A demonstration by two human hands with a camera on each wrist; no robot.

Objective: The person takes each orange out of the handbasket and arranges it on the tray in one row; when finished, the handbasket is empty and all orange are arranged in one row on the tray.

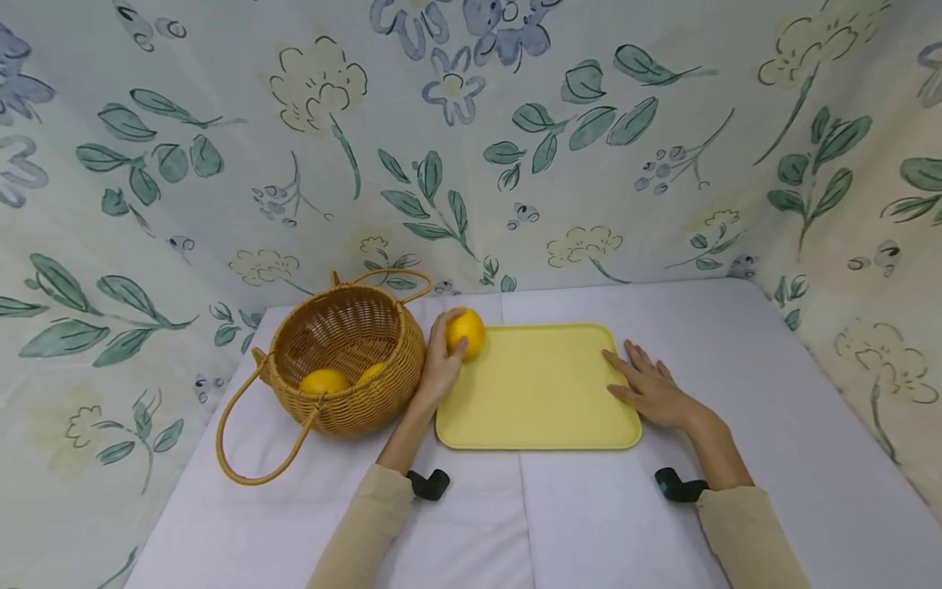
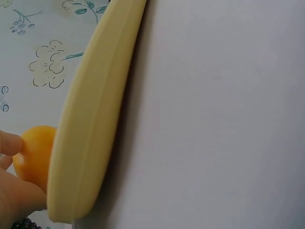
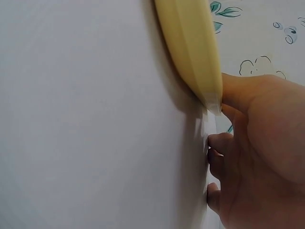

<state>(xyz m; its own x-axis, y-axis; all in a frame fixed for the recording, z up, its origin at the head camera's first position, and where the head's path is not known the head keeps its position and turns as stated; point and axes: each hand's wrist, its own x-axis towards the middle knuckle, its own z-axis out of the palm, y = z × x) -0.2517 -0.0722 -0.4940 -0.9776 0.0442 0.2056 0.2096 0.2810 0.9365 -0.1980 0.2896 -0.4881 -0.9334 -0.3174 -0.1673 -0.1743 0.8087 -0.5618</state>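
An orange (image 1: 467, 334) is held in my left hand (image 1: 442, 360), thumb on its near side and fingers round its left, at the back left corner of a yellow tray (image 1: 540, 388). In the left wrist view the same orange (image 2: 35, 155) shows partly behind the tray's side (image 2: 93, 119). My right hand (image 1: 651, 388) lies with fingers spread at the tray's right edge, thumb and a fingertip on the rim. The right wrist view has the thumb side of that hand (image 3: 271, 143) against the tray's corner (image 3: 195, 52), other fingertips down on the cloth.
A wicker basket (image 1: 353, 401) stands left of the tray, close to my left hand, with two orange fruits (image 1: 324, 381) visible inside. Its handles (image 1: 246, 474) hang outward front and back. A white cloth (image 1: 471, 523) covers the table, and a floral curtain (image 1: 471, 164) rises behind.
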